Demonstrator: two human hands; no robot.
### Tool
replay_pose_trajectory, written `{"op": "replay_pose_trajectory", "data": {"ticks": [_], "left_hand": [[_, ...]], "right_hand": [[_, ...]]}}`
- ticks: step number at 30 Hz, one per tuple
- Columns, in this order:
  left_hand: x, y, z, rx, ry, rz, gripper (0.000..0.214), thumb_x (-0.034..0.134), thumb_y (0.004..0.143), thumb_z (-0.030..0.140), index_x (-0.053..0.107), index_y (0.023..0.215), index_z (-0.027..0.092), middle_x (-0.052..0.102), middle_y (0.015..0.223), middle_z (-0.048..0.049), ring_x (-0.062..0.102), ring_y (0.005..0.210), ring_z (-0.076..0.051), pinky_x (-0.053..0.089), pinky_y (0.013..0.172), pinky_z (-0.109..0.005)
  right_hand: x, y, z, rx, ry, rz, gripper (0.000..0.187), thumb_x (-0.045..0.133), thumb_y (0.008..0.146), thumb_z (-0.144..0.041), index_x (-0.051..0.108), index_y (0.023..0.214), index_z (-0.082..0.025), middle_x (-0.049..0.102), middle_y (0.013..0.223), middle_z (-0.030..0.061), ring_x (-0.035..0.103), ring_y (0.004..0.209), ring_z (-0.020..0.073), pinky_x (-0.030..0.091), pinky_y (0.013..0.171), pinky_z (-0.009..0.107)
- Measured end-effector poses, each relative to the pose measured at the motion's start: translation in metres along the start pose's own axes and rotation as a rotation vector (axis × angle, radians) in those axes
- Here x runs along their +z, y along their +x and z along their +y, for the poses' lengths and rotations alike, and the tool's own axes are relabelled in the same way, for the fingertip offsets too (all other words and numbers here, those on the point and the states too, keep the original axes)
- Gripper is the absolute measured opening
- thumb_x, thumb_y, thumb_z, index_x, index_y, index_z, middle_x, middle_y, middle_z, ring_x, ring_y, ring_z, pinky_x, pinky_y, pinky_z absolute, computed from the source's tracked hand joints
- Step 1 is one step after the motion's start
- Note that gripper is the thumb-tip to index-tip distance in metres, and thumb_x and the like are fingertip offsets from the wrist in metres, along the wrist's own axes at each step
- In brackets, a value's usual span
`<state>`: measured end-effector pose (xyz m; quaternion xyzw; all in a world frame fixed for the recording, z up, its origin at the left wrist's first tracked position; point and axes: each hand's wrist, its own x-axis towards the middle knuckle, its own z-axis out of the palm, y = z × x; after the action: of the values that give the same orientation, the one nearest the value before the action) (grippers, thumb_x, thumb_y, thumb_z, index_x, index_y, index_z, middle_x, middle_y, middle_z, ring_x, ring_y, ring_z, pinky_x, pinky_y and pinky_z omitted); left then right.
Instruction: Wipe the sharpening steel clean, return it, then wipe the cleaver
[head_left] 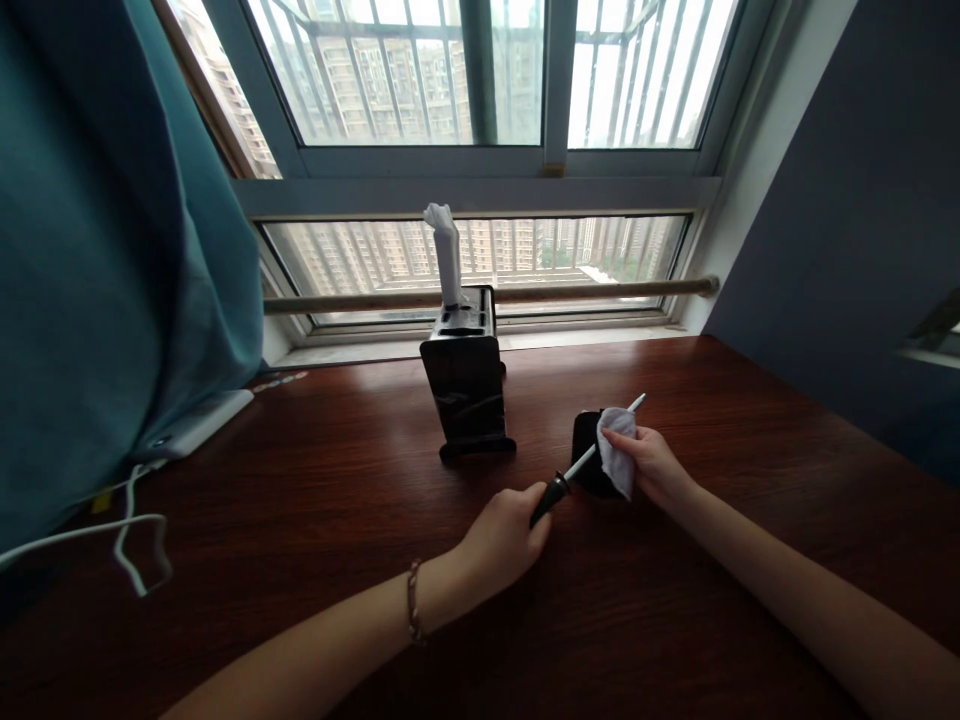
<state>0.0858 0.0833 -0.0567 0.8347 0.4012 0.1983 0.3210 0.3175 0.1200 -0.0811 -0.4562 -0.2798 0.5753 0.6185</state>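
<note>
My left hand [506, 535] is wrapped round the black handle of a sharpening steel [581, 464], whose pale rod slants up and to the right. My right hand [654, 462] pinches a white cloth or tissue [616, 455] folded about the rod, and the rod's tip shows beyond it. Partly hidden behind the cloth, a black flat object [584, 437] is on the table; its kind I cannot make out. Farther back to the left stands a black knife block [466, 395] with slots in its top. A white, seemingly wrapped thing [448, 262] sticks upright out of it.
The dark red wooden table [337, 470] runs up to a window with a wooden rail [585, 292]. At left are a blue curtain [112, 250], a white power strip [202, 425] and a loose white cable [131, 550]. A grey wall [840, 260] bounds the right side.
</note>
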Motion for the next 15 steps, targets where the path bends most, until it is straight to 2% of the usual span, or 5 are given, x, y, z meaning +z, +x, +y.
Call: {"op": "replay_pose_trajectory", "data": {"ticks": [3, 6, 8, 11, 15], "left_hand": [[-0.001, -0.002, 0.002, 0.018, 0.314, -0.04, 0.031, 0.04, 0.084, 0.013, 0.052, 0.112, 0.008, 0.065, 0.088, -0.0143, 0.061, 0.074, -0.024, 0.042, 0.064, -0.031], [-0.002, -0.004, 0.004, 0.019, 0.393, -0.073, 0.034, 0.039, 0.084, 0.012, 0.051, 0.115, 0.006, 0.064, 0.087, -0.016, 0.061, 0.074, -0.025, 0.042, 0.063, -0.032], [-0.003, -0.003, 0.005, 0.027, 0.212, -0.059, 0.025, 0.041, 0.084, 0.015, 0.057, 0.103, 0.01, 0.063, 0.08, -0.0103, 0.059, 0.07, -0.021, 0.04, 0.063, -0.029], [-0.005, 0.0, 0.004, -0.009, -0.2, -0.076, 0.018, 0.046, 0.084, 0.023, 0.061, 0.088, 0.014, 0.054, 0.066, -0.0007, 0.051, 0.057, -0.014, 0.036, 0.055, -0.024], [-0.008, 0.007, -0.001, -0.338, -0.857, -0.365, 0.024, 0.056, 0.08, 0.038, 0.057, 0.088, 0.015, 0.037, 0.054, 0.0063, 0.027, 0.039, -0.005, 0.017, 0.039, -0.019]], "right_hand": [[-0.012, 0.013, -0.008, -0.027, 0.025, 0.09, 0.026, 0.085, 0.051, -0.018, 0.067, 0.068, -0.009, 0.069, 0.067, 0.0075, 0.062, 0.055, 0.0153, 0.053, 0.05, 0.02], [-0.022, 0.023, -0.017, -0.047, 0.049, 0.166, 0.02, 0.082, 0.055, -0.014, 0.066, 0.066, -0.01, 0.068, 0.065, 0.0068, 0.062, 0.053, 0.0151, 0.054, 0.048, 0.021], [-0.028, 0.028, -0.022, -0.065, 0.068, 0.22, 0.017, 0.08, 0.058, -0.013, 0.065, 0.065, -0.011, 0.068, 0.064, 0.0059, 0.062, 0.052, 0.0148, 0.055, 0.049, 0.021], [-0.035, 0.034, -0.028, -0.096, 0.091, 0.286, 0.016, 0.078, 0.06, -0.012, 0.064, 0.067, -0.011, 0.068, 0.064, 0.005, 0.062, 0.052, 0.0148, 0.055, 0.049, 0.021], [-0.043, 0.04, -0.033, -0.141, 0.11, 0.327, 0.013, 0.076, 0.062, -0.011, 0.064, 0.069, -0.01, 0.067, 0.062, 0.0033, 0.062, 0.051, 0.0136, 0.055, 0.048, 0.02]]}}
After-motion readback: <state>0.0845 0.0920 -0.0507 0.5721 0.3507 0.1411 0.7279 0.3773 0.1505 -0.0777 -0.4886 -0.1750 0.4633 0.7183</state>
